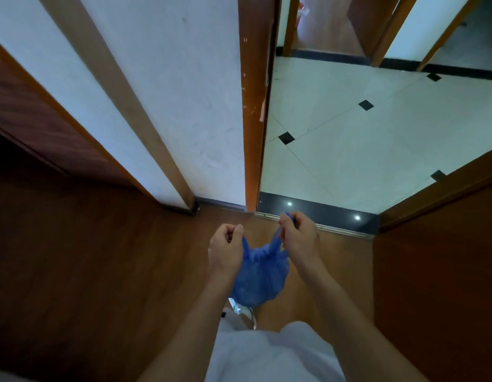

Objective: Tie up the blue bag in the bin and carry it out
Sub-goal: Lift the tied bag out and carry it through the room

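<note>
A blue plastic bag (260, 274) hangs in the air in front of me, full and rounded, above the wooden floor. My left hand (225, 248) is closed on the bag's left handle strip. My right hand (298, 234) pinches the right strip, a blue tip sticking out above its fingers. The two strips are pulled apart and meet at the gathered neck of the bag between my hands. No bin is in view.
I stand on a brown wooden floor (101, 271) just before a dark threshold (322, 209) of an open doorway. Beyond lies a white tiled floor (363, 150). A wooden door frame (253, 119) stands left of the opening, a wooden door (438, 271) to the right. My shoe (246, 312) shows below the bag.
</note>
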Action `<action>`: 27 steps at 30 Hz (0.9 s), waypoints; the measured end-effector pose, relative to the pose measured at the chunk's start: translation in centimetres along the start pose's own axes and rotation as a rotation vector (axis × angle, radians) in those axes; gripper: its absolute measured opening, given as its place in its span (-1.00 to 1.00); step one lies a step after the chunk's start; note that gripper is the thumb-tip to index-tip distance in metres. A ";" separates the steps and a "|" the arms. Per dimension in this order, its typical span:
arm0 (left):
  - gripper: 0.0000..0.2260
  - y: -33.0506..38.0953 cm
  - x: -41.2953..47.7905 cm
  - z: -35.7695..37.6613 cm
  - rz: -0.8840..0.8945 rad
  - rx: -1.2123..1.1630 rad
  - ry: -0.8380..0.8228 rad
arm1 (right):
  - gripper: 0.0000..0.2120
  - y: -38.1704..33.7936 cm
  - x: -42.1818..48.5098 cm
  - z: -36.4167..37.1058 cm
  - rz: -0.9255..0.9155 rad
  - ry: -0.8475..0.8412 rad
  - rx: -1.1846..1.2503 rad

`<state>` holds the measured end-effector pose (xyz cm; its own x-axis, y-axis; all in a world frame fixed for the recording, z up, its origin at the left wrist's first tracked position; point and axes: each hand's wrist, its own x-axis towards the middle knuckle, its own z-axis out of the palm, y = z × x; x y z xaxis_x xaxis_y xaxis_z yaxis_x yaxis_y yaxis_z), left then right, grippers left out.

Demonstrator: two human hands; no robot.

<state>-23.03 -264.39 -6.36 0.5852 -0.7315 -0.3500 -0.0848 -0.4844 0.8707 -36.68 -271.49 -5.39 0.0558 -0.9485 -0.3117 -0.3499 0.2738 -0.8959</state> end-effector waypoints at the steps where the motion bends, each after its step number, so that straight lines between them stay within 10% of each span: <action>1: -0.80 0.2 1.4 -0.3 -0.009 0.008 -0.010 | -0.74 -0.2 1.0 0.8 0.027 0.024 0.008; 27: -0.91 -10.7 28.4 7.6 -0.120 0.155 0.021 | -0.74 11.3 24.6 16.6 0.176 -0.002 -0.094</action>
<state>-11.63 -283.58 -28.24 0.6150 -0.6546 -0.4397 -0.1356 -0.6371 0.7588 -23.71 -289.08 -28.44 -0.0123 -0.8869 -0.4619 -0.4399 0.4196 -0.7940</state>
